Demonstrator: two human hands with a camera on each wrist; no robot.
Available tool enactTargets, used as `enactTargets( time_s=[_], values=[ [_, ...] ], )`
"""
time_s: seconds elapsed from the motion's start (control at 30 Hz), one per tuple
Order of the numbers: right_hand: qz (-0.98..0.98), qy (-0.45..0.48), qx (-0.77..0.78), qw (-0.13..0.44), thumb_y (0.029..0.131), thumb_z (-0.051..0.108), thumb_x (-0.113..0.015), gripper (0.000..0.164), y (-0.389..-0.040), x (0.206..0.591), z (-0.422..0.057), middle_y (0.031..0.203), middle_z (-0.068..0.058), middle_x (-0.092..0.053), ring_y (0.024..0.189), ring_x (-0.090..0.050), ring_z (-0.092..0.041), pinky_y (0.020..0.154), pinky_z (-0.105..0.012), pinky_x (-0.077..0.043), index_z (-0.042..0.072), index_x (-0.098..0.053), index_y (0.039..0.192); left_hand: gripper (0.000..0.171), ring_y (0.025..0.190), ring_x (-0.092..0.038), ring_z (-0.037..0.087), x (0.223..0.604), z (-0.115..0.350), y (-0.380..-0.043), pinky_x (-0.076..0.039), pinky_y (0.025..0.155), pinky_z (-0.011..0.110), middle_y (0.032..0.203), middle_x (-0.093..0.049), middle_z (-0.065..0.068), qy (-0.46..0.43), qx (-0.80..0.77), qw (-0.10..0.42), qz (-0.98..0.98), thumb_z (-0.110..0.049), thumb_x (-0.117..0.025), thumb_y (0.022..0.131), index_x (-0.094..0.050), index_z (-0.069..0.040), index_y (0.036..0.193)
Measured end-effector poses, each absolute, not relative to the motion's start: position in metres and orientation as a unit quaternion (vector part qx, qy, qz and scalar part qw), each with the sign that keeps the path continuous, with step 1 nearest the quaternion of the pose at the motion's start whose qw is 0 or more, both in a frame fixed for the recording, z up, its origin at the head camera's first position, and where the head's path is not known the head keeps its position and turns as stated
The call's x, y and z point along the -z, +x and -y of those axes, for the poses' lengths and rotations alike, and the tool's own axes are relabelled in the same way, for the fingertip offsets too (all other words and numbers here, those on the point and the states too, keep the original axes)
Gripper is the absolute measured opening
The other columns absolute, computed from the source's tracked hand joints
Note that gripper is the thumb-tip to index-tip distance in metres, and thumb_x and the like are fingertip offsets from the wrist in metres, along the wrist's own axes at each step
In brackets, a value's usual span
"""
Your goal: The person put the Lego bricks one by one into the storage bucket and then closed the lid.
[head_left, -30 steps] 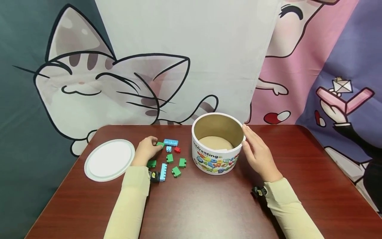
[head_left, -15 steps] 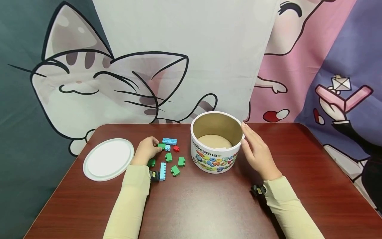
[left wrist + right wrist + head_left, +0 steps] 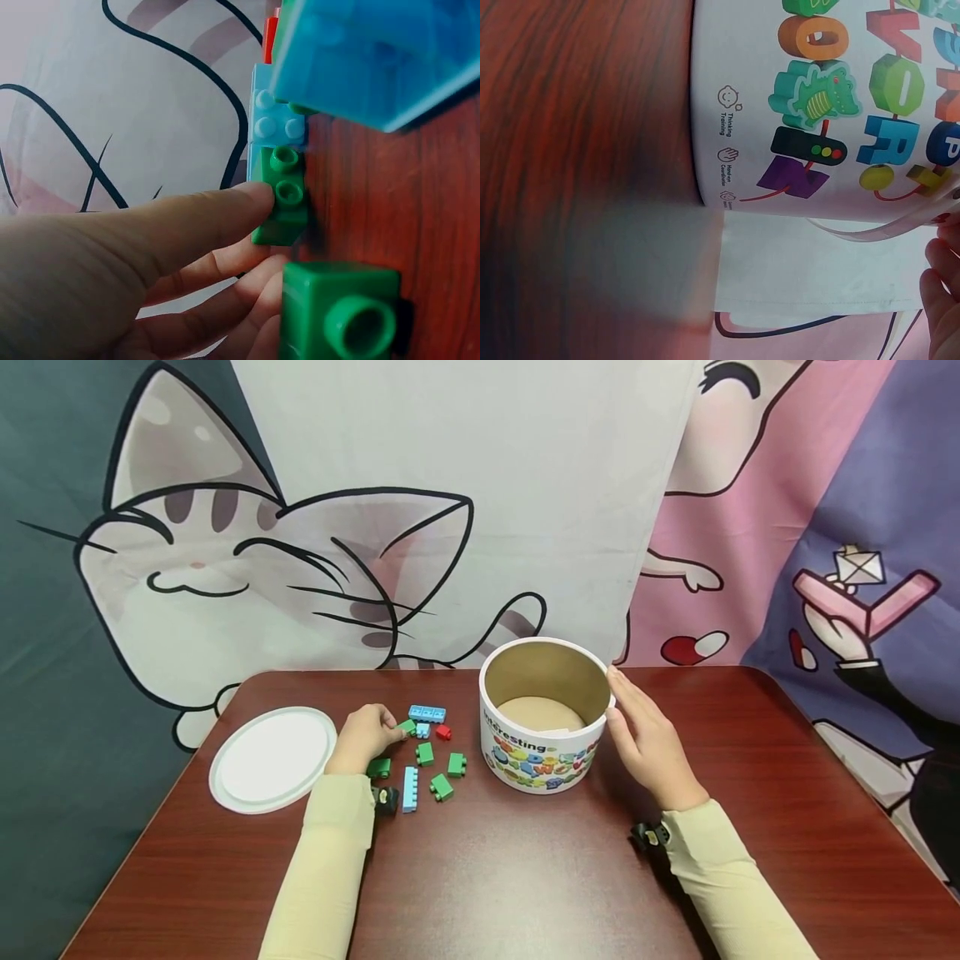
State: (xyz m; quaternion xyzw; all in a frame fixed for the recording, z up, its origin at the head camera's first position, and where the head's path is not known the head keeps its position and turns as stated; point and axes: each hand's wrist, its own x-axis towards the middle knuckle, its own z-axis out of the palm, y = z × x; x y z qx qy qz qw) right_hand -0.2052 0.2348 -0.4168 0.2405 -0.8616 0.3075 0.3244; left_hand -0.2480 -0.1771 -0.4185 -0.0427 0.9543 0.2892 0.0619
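My left hand pinches a small green building block between thumb and fingers. In the left wrist view the thumb lies on this two-stud green block, right beside a light blue block. A light blue small block, a long blue block and a red block are close by. My right hand rests with straight fingers against the right side of a white round bucket. The bucket's printed wall fills much of the right wrist view; only some fingertips show there.
Several more green blocks and an upright-lying blue block are spread between left wrist and bucket. A round white lid lies left of the left hand. Behind the brown table hangs a cartoon-printed cloth.
The left thumb and fingers have closed around the green block, which has shifted slightly right toward the small light blue block and now sits at a slant. The right hand stays at the bucket.
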Motion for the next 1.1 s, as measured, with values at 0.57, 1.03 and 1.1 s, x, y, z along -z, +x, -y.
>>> enactTargets(
  time_s=[0.57,1.03,1.1],
  values=[
    [0.866,0.229,-0.312,0.315,0.098,0.009,-0.060,0.053,-0.204,0.416,-0.234,0.153,-0.010,-0.049,0.141,-0.046,-0.028,0.120,-0.026,-0.025,0.006,-0.049,0.150,0.026,0.073,-0.058,0.022,0.412,0.183,-0.248,-0.049,0.070,0.037,0.073,-0.063,0.006,-0.007,-0.284,0.051,-0.957,-0.024,-0.070,0.094,-0.069,-0.004,0.077],
    [0.871,0.222,-0.312,0.306,0.100,0.013,-0.058,0.051,-0.205,0.414,-0.234,0.153,-0.010,-0.048,0.142,-0.044,-0.028,0.120,-0.027,-0.025,0.005,-0.049,0.149,0.030,0.094,-0.065,0.029,0.399,0.177,-0.246,-0.053,0.086,0.047,0.100,-0.072,0.014,0.035,-0.356,0.004,-0.934,-0.029,-0.065,0.100,-0.072,-0.001,0.106],
    [0.872,0.224,-0.309,0.308,0.100,0.014,-0.058,0.051,-0.205,0.414,-0.234,0.153,-0.010,-0.049,0.143,-0.043,-0.027,0.120,-0.027,-0.024,0.005,-0.049,0.149,0.031,0.097,-0.066,0.030,0.397,0.176,-0.245,-0.054,0.088,0.048,0.103,-0.072,0.015,0.042,-0.365,-0.004,-0.930,-0.031,-0.065,0.100,-0.072,-0.002,0.109]
  ],
)
